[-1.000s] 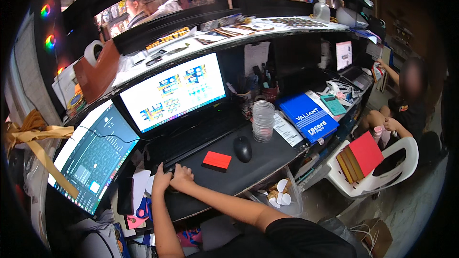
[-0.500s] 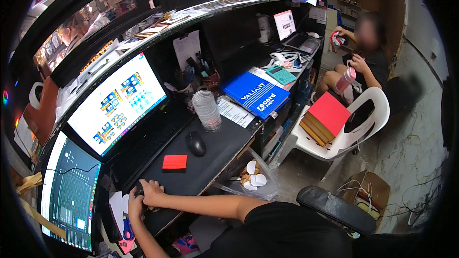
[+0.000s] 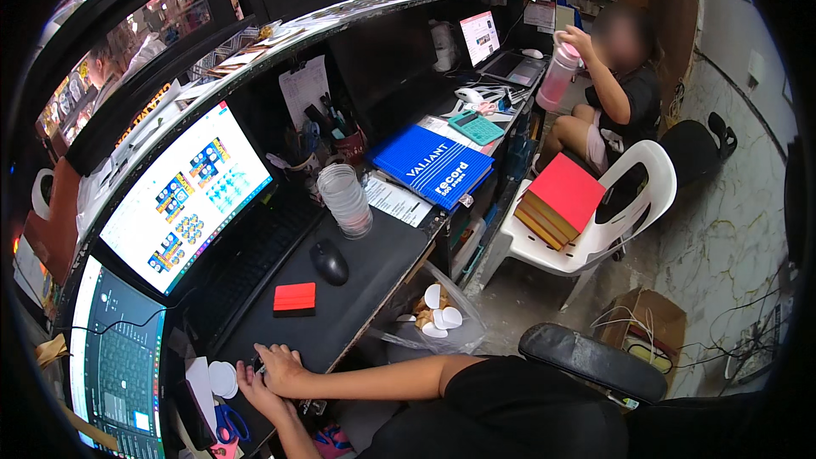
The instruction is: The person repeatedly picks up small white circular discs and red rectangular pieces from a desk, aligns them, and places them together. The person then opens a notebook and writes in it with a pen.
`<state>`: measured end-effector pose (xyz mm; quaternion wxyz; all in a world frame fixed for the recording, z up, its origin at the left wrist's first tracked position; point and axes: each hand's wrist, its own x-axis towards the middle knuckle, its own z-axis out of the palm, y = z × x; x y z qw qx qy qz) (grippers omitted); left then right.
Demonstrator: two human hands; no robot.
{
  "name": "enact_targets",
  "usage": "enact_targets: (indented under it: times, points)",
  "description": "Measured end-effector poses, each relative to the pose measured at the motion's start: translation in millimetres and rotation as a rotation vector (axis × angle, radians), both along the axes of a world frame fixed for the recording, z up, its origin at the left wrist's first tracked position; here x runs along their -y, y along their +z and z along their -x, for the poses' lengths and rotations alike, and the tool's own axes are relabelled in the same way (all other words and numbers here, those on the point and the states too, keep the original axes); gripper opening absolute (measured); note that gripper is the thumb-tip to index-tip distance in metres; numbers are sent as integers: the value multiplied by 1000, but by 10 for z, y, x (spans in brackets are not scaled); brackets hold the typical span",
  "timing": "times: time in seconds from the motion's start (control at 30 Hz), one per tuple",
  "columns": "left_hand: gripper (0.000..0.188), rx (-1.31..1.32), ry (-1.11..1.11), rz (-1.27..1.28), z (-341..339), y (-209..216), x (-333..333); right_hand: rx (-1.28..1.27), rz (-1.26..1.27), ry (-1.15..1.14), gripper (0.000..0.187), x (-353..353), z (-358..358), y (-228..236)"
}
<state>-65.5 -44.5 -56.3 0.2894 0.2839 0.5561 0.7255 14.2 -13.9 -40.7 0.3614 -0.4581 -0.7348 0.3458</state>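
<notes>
At the near left corner of the black desk (image 3: 374,263), the right hand (image 3: 280,370) rests knuckles up with its fingers curled over a small dark object at the desk edge; what it grips is too hidden to tell. Just below, the left hand (image 3: 255,393) lies against it, fingers loosely together, and whether it holds anything cannot be told. A flat red rectangular block (image 3: 294,298) lies near, beyond the hands, with a black computer mouse (image 3: 329,261) past it and a stack of clear plastic cups (image 3: 345,199) farther back. A white round disc (image 3: 223,379) and blue-handled scissors (image 3: 226,422) sit left of the hands.
</notes>
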Motion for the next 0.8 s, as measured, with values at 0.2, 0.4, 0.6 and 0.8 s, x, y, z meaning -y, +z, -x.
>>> enact_targets:
  times: [0.2,0.4,0.6,0.8]
  points:
    - [47,-33,103,-130,-61,-144,-60,-27,-134,-60,61,-10,-90,-24]
    - [58,-555,14,12,44,54,355,-221,-289,-23,57,-63,-169,-80]
    - [117,-1032,-379,390,9,380,858,-368,-54,23,58,-112,-217,-3]
    - [103,-1067,-332,382,7,356,756,-1018,816,186,63,-541,-560,214]
